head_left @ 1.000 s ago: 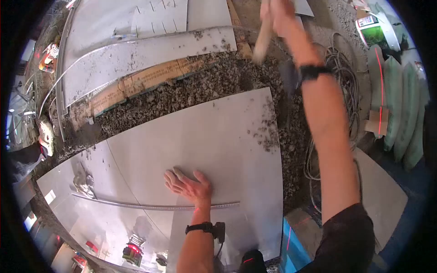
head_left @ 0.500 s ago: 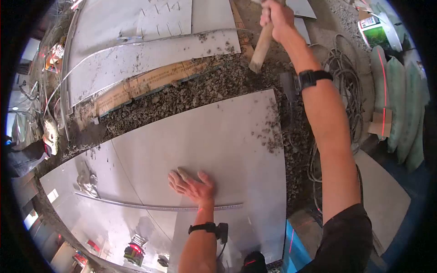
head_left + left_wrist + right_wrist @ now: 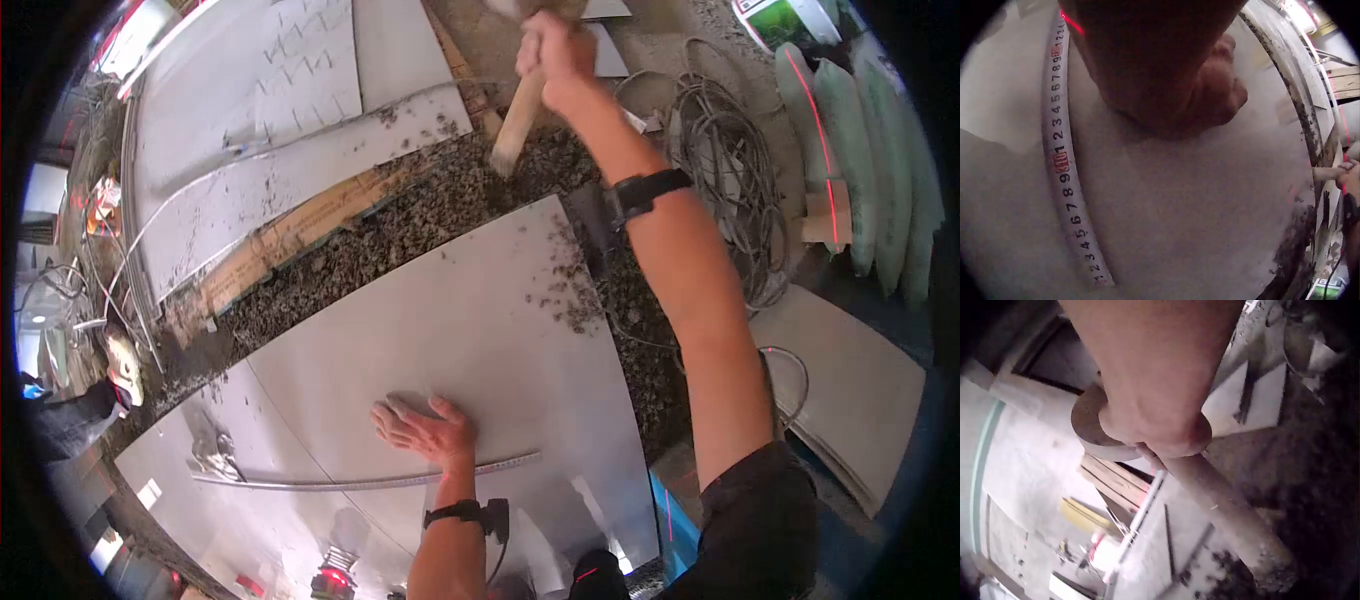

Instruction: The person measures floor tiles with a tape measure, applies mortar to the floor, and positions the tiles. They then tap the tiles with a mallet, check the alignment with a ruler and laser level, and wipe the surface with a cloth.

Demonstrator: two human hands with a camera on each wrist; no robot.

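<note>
My left hand [image 3: 425, 430] rests with spread fingers on a large pale tile [image 3: 440, 330]. A measuring tape's metal strip [image 3: 300, 486] runs across the tile, passing by my left wrist; its numbers show on the tape [image 3: 1063, 144] in the left wrist view. My right hand [image 3: 558, 62] is raised beyond the tile's far right corner and grips a mallet [image 3: 517, 128] by its wooden handle, close to the head. In the right wrist view, the mallet's round, thick head [image 3: 1094, 425] sticks out beside my hand, and its handle [image 3: 1222, 506] slants down with a dirty end.
Dark crumbly mortar [image 3: 400, 210] borders the tile's far edge, with crumbs on its right corner. Beyond lie a cardboard strip [image 3: 300, 235] and more large tiles [image 3: 400, 60]. A coiled cable [image 3: 725, 170] and green sacks [image 3: 840, 160] lie right. Someone's shoe [image 3: 122, 365] is at left.
The head view has turned, shifting the scene. My right hand, blurred at first, still holds the mallet raised and appears slightly lower. My left hand stays on the tile.
</note>
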